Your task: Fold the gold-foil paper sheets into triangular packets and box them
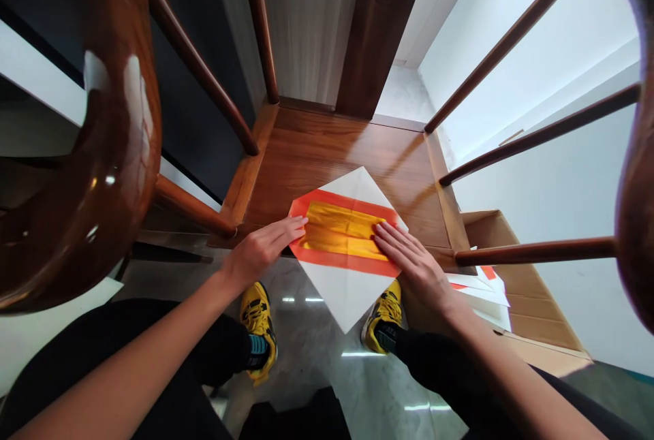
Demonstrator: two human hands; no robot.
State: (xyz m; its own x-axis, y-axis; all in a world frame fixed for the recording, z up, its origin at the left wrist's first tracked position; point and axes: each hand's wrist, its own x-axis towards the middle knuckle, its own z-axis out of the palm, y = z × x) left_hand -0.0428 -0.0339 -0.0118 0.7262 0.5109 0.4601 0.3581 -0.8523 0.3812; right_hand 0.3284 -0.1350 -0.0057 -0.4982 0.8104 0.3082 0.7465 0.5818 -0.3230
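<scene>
A square sheet of paper (352, 283), white on its back, lies cornerwise on the wooden chair seat (332, 154), its near corner hanging over the front edge. Two flaps are folded in across its middle, showing a red band with a gold centre (342, 229). My left hand (263, 246) lies flat with fingers stretched out, fingertips pressing the left end of the folded band. My right hand (411, 259) lies flat too, fingers together on the right end of the band.
Dark wooden armrests and spindles (204, 79) frame the chair on both sides. A cardboard box (516, 290) with more red and white sheets (480, 283) stands at the right. My yellow shoes (258, 324) rest on the glossy grey floor below the seat.
</scene>
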